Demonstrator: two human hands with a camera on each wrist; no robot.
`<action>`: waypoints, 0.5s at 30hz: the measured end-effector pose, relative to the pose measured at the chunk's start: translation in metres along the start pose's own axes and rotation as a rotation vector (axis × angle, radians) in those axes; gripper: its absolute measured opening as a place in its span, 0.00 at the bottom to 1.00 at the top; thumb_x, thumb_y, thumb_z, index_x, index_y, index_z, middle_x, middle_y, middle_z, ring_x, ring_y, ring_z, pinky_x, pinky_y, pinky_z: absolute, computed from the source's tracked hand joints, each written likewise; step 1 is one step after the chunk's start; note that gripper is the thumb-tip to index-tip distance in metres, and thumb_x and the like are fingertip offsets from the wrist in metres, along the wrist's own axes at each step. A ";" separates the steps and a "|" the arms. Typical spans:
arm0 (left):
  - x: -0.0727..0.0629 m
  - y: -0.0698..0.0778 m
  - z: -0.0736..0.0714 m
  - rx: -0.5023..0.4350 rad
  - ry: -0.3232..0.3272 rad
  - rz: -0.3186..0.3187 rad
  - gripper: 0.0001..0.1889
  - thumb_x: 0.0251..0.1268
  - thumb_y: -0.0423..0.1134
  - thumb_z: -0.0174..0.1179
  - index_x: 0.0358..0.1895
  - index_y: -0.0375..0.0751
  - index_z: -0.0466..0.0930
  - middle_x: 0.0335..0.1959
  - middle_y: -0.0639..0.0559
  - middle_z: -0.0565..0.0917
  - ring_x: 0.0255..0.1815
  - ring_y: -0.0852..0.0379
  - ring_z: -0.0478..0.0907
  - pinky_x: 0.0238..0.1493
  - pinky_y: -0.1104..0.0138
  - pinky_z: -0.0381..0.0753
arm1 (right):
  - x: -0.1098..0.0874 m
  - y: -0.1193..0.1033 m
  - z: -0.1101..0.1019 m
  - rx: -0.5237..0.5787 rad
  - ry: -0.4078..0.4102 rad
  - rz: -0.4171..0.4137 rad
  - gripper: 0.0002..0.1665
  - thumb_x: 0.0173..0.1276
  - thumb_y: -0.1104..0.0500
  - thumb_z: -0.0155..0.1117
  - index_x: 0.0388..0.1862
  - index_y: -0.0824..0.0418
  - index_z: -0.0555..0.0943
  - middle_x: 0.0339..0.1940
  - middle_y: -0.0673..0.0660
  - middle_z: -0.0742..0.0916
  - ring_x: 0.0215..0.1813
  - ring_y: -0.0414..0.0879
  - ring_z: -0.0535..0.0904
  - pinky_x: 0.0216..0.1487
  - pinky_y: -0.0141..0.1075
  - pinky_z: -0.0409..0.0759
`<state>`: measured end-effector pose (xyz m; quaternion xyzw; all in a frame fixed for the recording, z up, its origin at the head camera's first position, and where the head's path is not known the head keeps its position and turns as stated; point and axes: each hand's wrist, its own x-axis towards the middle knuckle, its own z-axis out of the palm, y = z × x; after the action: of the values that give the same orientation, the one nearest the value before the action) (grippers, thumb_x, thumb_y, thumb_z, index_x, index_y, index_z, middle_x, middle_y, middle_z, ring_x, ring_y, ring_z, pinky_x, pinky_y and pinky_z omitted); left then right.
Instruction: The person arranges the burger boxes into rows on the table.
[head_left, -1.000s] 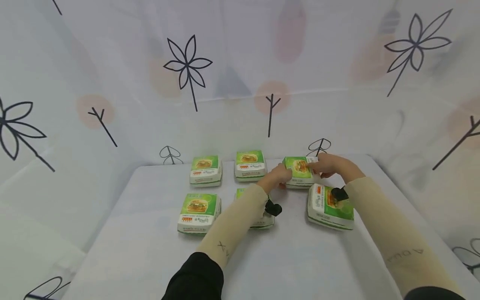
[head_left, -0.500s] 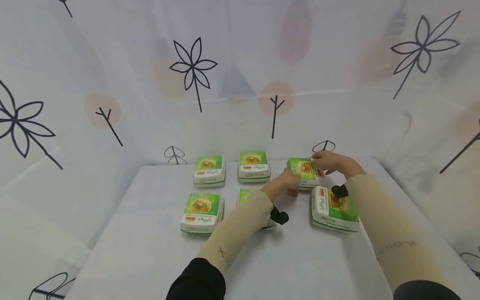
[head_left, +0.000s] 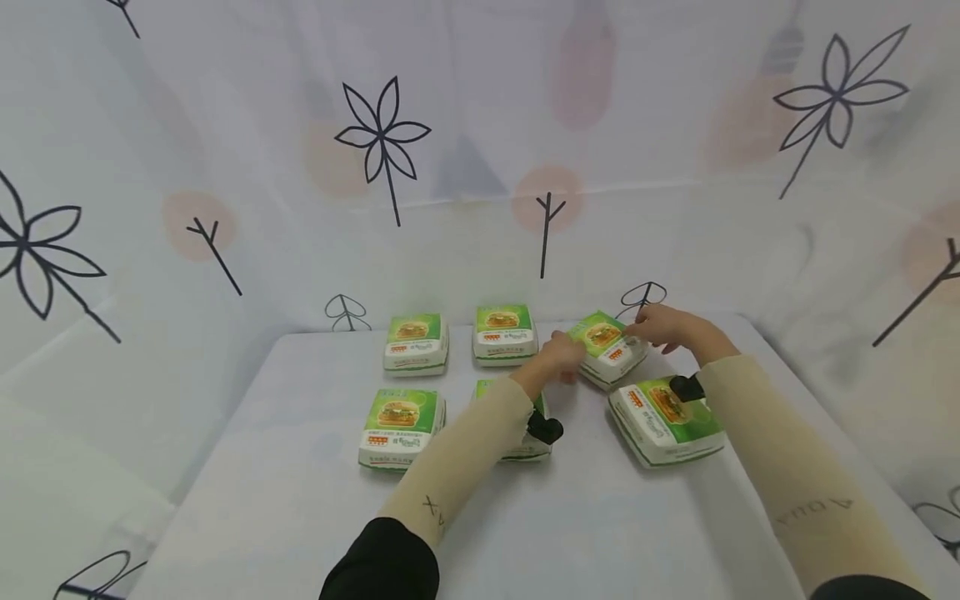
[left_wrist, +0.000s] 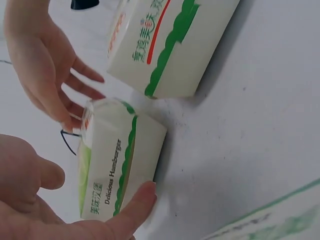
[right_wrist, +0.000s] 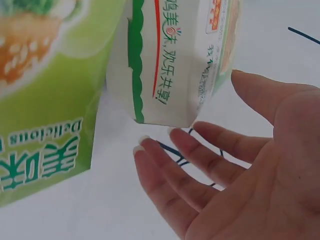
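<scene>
A green-and-white hamburger box [head_left: 609,354] sits at the back right of the table, turned at an angle. My left hand [head_left: 555,360] is at its left; in the left wrist view one extended finger [left_wrist: 137,205] lies against the box's side, with the thumb apart from it. At the right end of the same box, my right hand [head_left: 678,327] has its fingers spread. The right wrist view puts its thumb and fingers around a corner of the box [right_wrist: 172,65], without a closed grip. Another hamburger box [head_left: 667,421] lies skewed just in front, beneath the right wrist.
Two hamburger boxes, one at back left [head_left: 416,343] and one at back centre [head_left: 505,335], stand in the back row. In front are a box [head_left: 401,429] at left and another [head_left: 536,450] partly behind my left forearm. A patterned cloth [head_left: 465,233] hangs behind the white table [head_left: 285,500].
The back right box has turned counterclockwise from nearly straight to slanted. The box in front of it has turned the same way. My left hand has drawn slightly left, off its front corner.
</scene>
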<state>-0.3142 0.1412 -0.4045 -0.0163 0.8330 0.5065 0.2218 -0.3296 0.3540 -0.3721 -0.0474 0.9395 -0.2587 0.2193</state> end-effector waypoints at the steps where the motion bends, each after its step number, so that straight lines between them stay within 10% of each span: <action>1: -0.004 0.000 0.000 -0.026 -0.011 -0.002 0.31 0.82 0.42 0.48 0.78 0.30 0.50 0.61 0.33 0.71 0.47 0.41 0.81 0.51 0.54 0.87 | -0.002 0.000 0.000 -0.001 -0.002 -0.004 0.36 0.83 0.51 0.48 0.69 0.83 0.62 0.67 0.82 0.70 0.65 0.75 0.72 0.54 0.56 0.84; 7: -0.012 -0.001 0.010 -0.064 -0.060 0.005 0.34 0.83 0.42 0.48 0.80 0.30 0.45 0.63 0.32 0.71 0.53 0.38 0.80 0.54 0.52 0.86 | -0.001 0.004 0.006 0.020 -0.027 0.011 0.35 0.83 0.51 0.47 0.69 0.82 0.63 0.64 0.79 0.74 0.62 0.70 0.75 0.56 0.56 0.82; 15: 0.005 0.000 0.010 0.107 -0.031 0.022 0.34 0.82 0.39 0.49 0.83 0.38 0.45 0.63 0.36 0.73 0.43 0.48 0.80 0.50 0.57 0.87 | -0.009 -0.009 0.016 0.062 -0.026 0.078 0.30 0.83 0.51 0.47 0.57 0.82 0.70 0.45 0.69 0.82 0.46 0.59 0.84 0.47 0.47 0.87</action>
<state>-0.3149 0.1500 -0.4103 0.0126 0.8555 0.4639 0.2296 -0.3143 0.3404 -0.3764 -0.0072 0.9292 -0.2784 0.2428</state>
